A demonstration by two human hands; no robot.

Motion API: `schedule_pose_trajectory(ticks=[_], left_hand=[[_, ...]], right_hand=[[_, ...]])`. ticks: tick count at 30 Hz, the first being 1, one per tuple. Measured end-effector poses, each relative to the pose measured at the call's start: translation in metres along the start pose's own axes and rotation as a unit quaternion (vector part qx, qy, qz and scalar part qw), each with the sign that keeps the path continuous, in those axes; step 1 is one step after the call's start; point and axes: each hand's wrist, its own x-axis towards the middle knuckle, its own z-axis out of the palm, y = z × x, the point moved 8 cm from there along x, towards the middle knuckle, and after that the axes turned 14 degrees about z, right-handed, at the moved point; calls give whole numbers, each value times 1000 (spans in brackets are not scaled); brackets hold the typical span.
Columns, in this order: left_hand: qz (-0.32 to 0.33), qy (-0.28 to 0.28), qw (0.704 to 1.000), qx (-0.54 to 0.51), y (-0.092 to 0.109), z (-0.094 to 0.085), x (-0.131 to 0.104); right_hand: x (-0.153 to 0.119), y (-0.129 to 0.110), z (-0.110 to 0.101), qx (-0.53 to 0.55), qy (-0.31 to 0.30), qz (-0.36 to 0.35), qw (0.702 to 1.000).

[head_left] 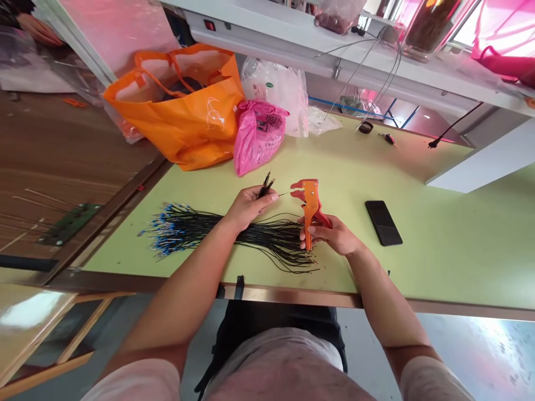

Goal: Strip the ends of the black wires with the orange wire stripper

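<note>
My left hand (249,206) is closed on a few short black wires (266,186), whose ends stick up past the thumb. One thin wire end points from its fingertips toward the wire stripper's jaws, a small gap apart. My right hand (334,234) grips the handles of an orange and red wire stripper (310,203), held upright with its jaws facing left. Under both hands lies a long bundle of black wires (209,228), with blue-tipped ends (167,228) on the left and loose, fanned ends on the right.
A black phone (383,223) lies to the right. Behind stand an orange bag (188,122), a pink plastic bag (259,136) and a white bag (278,89). A white shelf (267,33) overhangs the back of the green table (451,245). A black plug (433,143) hangs at right.
</note>
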Motion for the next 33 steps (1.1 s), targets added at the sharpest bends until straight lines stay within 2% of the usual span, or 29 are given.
schedule_pose_trajectory(ticks=[9,14,22,33], left_hand=[[4,-14,1000,-11,6,4,-3],[1,-26,1000,9,1,3,-3],[10,-49,999,13,3,6,-3],[18,-53,998,-4,7,7,-3]], right_hand=[[3,5,10,-13,-25,9,1000],[5,7,15,-12,-30,3,999],[9,10,18,-19,-18,-3,1000],[9,5,21,-49,9,-33,998]])
